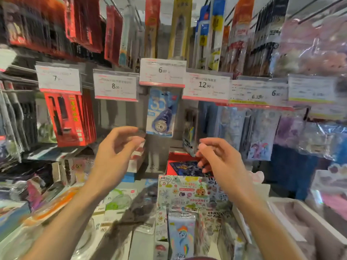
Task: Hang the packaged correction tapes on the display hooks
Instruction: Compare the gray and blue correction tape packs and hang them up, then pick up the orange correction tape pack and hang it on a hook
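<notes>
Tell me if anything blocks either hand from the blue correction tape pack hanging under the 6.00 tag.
Nothing visible does. The correction tape pack hangs in the open below the 6.00 price tag. The left hand is just below and beside its lower left corner; the right hand is lower to the right, holding nothing.

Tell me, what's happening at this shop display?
A person is stocking a stationery display. One blue-and-white packaged correction tape already hangs on a hook beneath the white price tag marked 6.00. Both hands are raised just below it: the left hand and right hand have loosely curled fingers and seem to hold nothing, though the picture is blurred. More colourful packets sit in a patterned cardboard box below.
</notes>
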